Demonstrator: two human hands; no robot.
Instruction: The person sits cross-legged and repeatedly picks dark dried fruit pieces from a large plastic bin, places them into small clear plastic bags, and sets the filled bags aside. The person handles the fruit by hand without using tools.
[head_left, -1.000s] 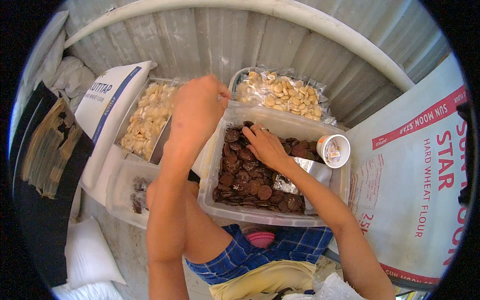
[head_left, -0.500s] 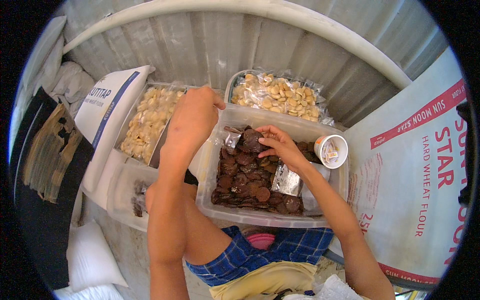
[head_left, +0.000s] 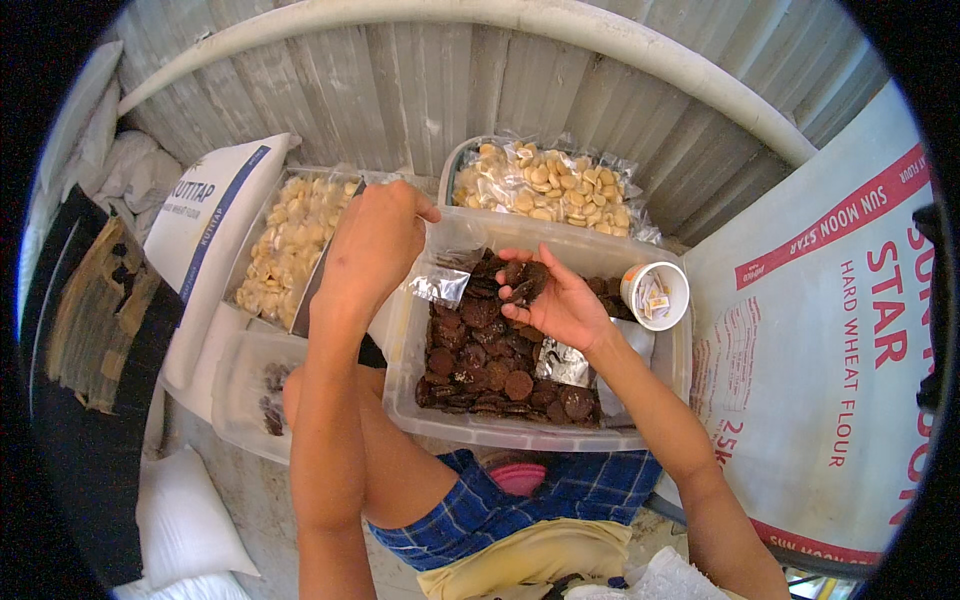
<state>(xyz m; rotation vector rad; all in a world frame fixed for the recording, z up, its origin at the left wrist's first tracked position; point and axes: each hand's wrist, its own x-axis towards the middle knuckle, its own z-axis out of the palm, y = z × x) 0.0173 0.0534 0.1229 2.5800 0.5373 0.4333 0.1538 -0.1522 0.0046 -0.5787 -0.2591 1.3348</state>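
My right hand (head_left: 568, 305) is palm up, fingers curled round several dark brown round cookies (head_left: 525, 280). Below it, a clear plastic bin (head_left: 530, 436) holds many more of these loose cookies (head_left: 480, 350). My left hand (head_left: 380, 240) is closed over the bin's far left corner, its fingertips turned away and partly hidden. From that hand hangs a small pouch (head_left: 438, 284), clear above and silver below, beside the cookies. A silver packet (head_left: 563, 362) lies on the cookies under my right wrist.
A white cup (head_left: 664, 297) of small packets stands at the bin's right. Bagged pale round cookies fill a far container (head_left: 540, 185) and a left one (head_left: 285, 250). A smaller plastic bin (head_left: 255, 430) sits near left. Large flour sacks (head_left: 810, 370) flank the right.
My right hand has turned palm up, gathering cookies off the pile. The pouch by my left hand now shows more of its silver part.
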